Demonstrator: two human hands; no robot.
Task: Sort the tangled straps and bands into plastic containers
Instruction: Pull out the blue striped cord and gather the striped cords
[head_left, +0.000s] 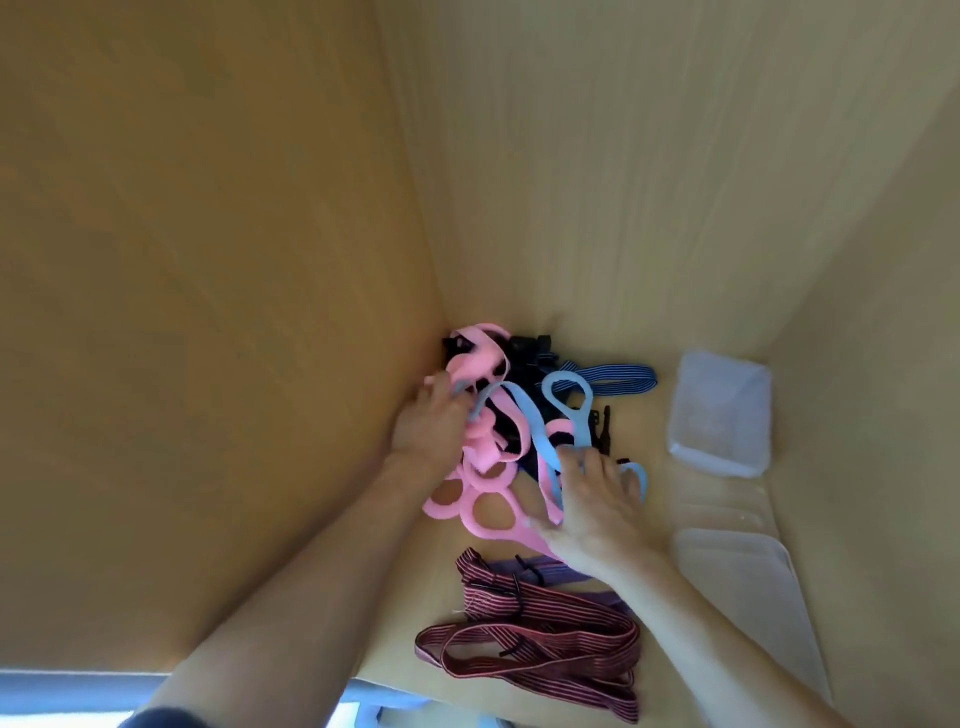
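The tangle (511, 410) lies far-left by the wall. The left hand (428, 423) pinches a grey band (475, 400) there; the right hand (597, 512), fingers spread, presses its near-right edge. Containers (719, 413) sit right.

The left hand (428, 423) is covering part of the pink bands (478, 488), and its fingertips are hiding in the pile. The right hand (597, 509) is lying over the blue band (566, 410) and a purple strap (550, 564). The black straps (519, 374) are too dark to tell apart. The clear lid (748, 597) is looking blurry.
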